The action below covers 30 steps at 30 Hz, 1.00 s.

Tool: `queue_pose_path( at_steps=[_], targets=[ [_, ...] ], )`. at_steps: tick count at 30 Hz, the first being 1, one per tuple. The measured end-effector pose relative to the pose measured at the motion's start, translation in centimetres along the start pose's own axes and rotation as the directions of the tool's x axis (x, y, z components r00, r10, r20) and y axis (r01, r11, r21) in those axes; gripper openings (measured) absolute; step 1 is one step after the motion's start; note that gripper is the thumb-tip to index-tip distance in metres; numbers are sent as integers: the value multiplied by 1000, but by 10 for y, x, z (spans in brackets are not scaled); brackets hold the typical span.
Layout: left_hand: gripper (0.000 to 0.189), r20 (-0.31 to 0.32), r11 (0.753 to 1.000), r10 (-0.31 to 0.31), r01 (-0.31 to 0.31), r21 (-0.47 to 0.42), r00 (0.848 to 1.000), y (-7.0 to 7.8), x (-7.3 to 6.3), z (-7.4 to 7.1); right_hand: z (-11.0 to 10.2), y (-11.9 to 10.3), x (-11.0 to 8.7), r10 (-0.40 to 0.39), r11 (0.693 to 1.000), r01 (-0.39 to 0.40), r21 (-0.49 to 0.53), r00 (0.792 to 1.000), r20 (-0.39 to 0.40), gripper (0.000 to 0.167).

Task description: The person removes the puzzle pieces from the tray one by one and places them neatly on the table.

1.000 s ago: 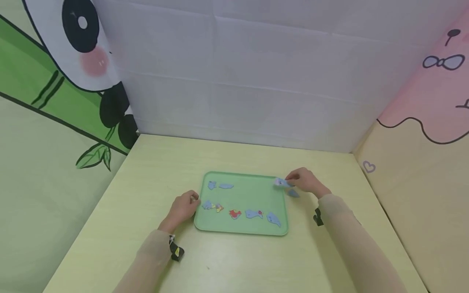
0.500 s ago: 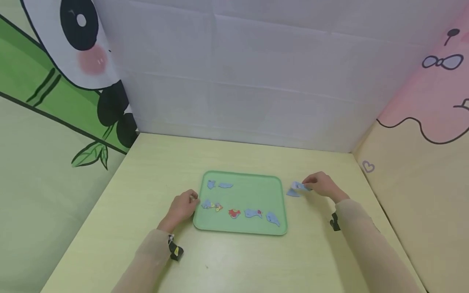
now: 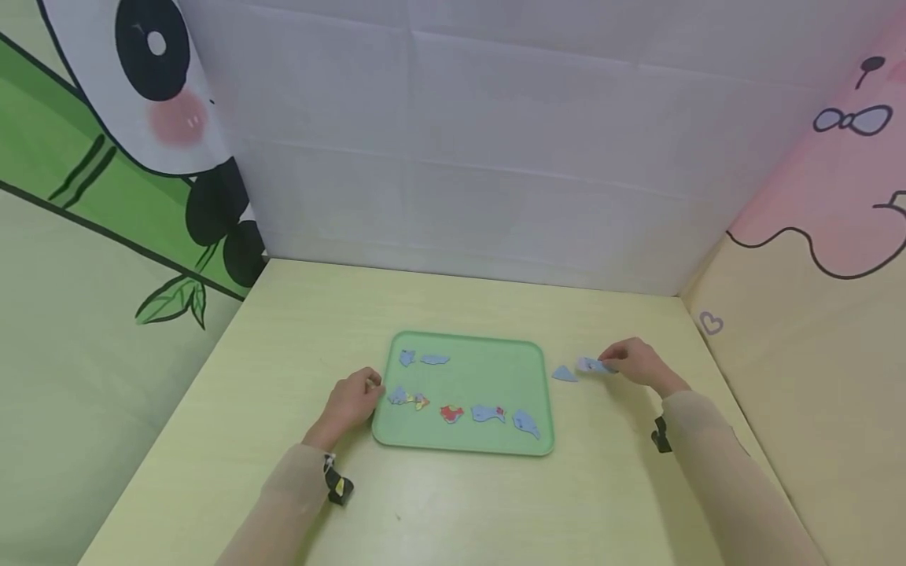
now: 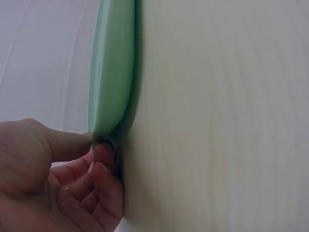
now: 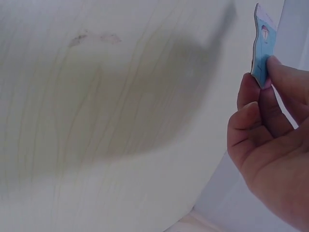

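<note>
My right hand [image 3: 642,368] pinches a flat blue puzzle piece [image 3: 589,365] over the table, right of the tray. In the right wrist view the puzzle piece [image 5: 263,46] shows a small sailboat picture and stands on edge between thumb and fingers. A blue triangular piece [image 3: 565,374] lies on the table between that hand and the tray. At the tray's left side my left hand [image 3: 354,399] grips the green tray [image 3: 488,368] by its rim. The left wrist view has the thumb against the tray wall [image 4: 113,72], fingers curled below.
Along the tray's front lie a blue and yellow piece [image 3: 399,395], a red piece [image 3: 451,413] and blue pieces [image 3: 525,423]. Two small blue pieces [image 3: 435,359] lie at its back left. A pale wall [image 3: 460,220] borders the wooden table [image 3: 453,503] behind.
My right hand has carried the puzzle piece rightward from the tray's back right corner, past the triangular piece, and lower toward the table. My left hand has stayed at the tray rim.
</note>
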State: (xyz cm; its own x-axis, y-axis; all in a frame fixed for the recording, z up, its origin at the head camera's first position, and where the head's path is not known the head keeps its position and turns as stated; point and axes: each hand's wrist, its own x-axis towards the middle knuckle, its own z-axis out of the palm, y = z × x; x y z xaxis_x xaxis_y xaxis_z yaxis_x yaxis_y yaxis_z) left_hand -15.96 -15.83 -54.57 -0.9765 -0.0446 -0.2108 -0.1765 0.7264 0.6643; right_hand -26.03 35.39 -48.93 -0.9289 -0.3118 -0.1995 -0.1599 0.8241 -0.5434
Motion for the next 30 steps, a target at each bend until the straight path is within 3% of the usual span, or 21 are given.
queue_pose_path(
  at_steps=[11,20,30],
  targets=[
    [23,-2,1000,4,-4,-8,1000,-6,-2,-5,3,4,-8,-16,999,16,-37,1000,14,15],
    [22,6,1000,2,-2,-8,1000,-10,-6,-9,12,-4,-18,25,1000,-25,-15,999,37,15],
    [21,13,1000,20,-20,-3,1000,-16,-12,-16,29,-10,-30,85,996,-86,-17,996,-21,15]
  ],
)
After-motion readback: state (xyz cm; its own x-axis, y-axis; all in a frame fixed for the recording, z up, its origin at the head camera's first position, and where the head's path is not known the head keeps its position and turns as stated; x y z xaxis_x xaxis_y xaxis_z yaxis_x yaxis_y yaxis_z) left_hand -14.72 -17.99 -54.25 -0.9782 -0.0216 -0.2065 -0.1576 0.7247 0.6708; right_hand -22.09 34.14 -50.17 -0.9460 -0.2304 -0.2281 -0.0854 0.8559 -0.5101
